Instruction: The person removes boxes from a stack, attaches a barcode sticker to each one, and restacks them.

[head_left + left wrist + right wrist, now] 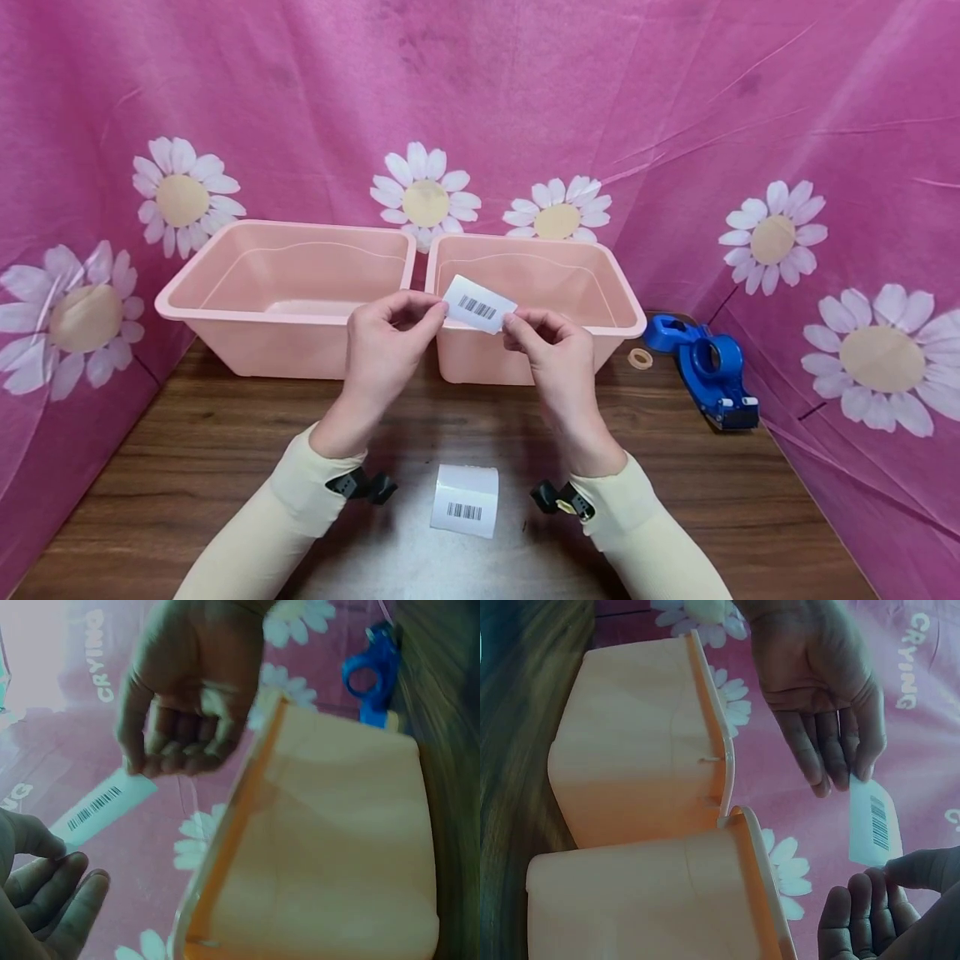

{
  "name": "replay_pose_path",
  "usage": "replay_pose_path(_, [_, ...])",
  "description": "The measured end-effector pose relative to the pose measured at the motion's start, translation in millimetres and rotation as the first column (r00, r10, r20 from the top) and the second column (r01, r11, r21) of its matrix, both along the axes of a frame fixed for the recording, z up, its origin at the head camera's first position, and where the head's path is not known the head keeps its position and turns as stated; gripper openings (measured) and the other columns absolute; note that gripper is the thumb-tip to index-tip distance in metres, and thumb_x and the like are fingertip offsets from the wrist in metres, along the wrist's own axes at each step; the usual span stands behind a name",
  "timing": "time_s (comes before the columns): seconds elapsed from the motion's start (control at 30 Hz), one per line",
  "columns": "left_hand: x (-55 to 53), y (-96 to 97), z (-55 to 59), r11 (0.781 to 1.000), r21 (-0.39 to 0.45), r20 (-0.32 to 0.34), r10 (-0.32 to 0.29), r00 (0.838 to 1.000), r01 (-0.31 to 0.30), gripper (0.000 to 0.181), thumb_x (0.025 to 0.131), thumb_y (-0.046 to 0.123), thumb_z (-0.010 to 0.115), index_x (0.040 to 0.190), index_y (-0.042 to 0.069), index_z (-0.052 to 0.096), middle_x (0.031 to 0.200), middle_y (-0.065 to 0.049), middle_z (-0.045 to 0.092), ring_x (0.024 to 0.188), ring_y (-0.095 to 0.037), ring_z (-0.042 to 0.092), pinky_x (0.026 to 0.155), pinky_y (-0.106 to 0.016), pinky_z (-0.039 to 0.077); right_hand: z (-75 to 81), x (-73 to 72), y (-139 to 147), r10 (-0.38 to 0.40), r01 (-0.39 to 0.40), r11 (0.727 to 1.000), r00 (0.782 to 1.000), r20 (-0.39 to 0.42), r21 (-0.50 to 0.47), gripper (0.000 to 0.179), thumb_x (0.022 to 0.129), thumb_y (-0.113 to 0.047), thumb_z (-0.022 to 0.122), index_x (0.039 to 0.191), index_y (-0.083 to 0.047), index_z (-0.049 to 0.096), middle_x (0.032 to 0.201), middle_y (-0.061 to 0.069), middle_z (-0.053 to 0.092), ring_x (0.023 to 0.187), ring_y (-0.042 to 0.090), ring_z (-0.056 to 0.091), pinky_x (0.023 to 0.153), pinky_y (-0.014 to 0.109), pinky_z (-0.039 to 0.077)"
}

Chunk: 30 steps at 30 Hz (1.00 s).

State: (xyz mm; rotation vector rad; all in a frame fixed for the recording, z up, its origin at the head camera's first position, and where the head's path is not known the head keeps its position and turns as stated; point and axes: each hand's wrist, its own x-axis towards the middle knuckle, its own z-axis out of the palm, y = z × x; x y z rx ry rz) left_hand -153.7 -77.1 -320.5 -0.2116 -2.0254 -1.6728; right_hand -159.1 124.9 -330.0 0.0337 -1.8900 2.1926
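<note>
Centrally, a white barcode label (pixel 478 303) spans the gap between two bare hands, raised in the air and apart from the tubs behind it. The left hand (pixel 386 346) pinches one end of the label between thumb and fingers; the right hand (pixel 558 358) pinches the opposite end in the same manner. Both grips are thus closed upon the one label, whose printed bars face the wearer and whose right end, in the head view, lies lower than its left. Both wrist views confirm the two pinches at opposite ends.

Below the hands, a second barcoded piece (pixel 465 498), white and slightly curved, lies on the dark wood-grained table (pixel 247 442), between the forearms. Pale yellow sleeves (pixel 294 492) cover both arms, and a black device (pixel 362 485) sits at each wrist.

Beyond the hands, two pink tubs stand side by side: the left tub (pixel 266 348) and the right tub (pixel 486 365), the label overlapping the latter's front rim in the head view. Near the right tub, a small tan ring (pixel 636 365) lies beside a blue tape dispenser (pixel 692 377). Behind everything hangs a magenta cloth (pixel 480 92) printed with white daisies (pixel 426 202).
</note>
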Motion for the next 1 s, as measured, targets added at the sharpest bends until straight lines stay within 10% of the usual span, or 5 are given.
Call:
replay_pose_path(0.47, [-17.1,-18.1,-14.2,0.978,-0.149,-0.081,0.132,0.988,-0.143,0.010,0.096,0.015,0.086,0.101,0.007,0.089,0.093,-0.011,0.086,0.084,-0.026,0.080,0.075,-0.009,0.057,-5.2,-12.3,-17,0.038,-0.044,0.989,0.998,0.050,0.140,0.016,0.099,-0.008,0.084,0.108,0.004,0.082,0.086,0.000,0.078,0.074,0.012,0.075,0.080,0.023,0.068])
replay_pose_path(1.0, [5.3,-70.0,-38.9,0.958,-0.211,0.035,0.208,0.977,-0.196,0.009,0.097,0.015,0.084,0.100,0.008,0.087,0.096,-0.011,0.086,0.078,0.016,0.068,0.071,-0.005,0.055,-10.5,-2.4,-62,0.132,-0.128,0.929,0.991,0.010,0.347,0.005,0.097,-0.009,0.085,0.098,-0.005,0.086,0.080,0.002,0.074,0.072,0.010,0.062,0.062,0.017,0.050])
